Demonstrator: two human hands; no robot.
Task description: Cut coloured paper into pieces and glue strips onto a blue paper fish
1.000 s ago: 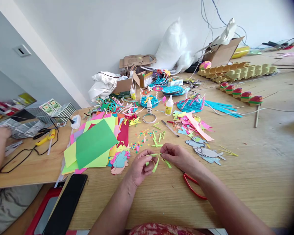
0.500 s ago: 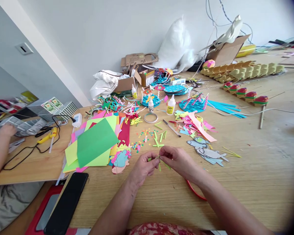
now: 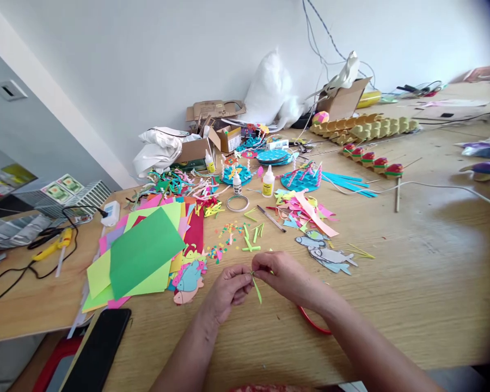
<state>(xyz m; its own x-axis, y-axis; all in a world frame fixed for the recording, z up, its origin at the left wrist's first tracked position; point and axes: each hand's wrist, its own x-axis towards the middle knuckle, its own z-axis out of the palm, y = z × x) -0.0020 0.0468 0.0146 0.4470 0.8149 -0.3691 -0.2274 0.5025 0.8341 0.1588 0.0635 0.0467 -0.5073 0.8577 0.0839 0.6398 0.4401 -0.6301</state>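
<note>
A narrow light green paper strip point(image 3: 257, 292) hangs down from the fingertips of both hands. My left hand point(image 3: 230, 288) pinches it from the left, thumb against forefinger. From the right, my right hand point(image 3: 281, 274) pinches at the same spot, its fingertips touching those of the left. Just beyond the hands lie several short folded green paper strips point(image 3: 250, 243) on the table. Below my right forearm shows part of a red curved thing point(image 3: 313, 322); the arm hides the rest of it.
Coloured paper sheets point(image 3: 147, 251) and a black phone point(image 3: 100, 348) lie at the left. Paper fish point(image 3: 326, 256) lie right of my hands. Ahead are a pen point(image 3: 271, 218), a tape roll point(image 3: 237, 203), glue bottles point(image 3: 268, 182) and paper scraps point(image 3: 310, 209). Egg-carton pieces point(image 3: 386, 130) sit at the back right.
The view has swung right, so the table's things sit further left. Both hands stay pinched together, and the green strip now hangs more plainly below them. The other person's arm at the left has mostly left view.
</note>
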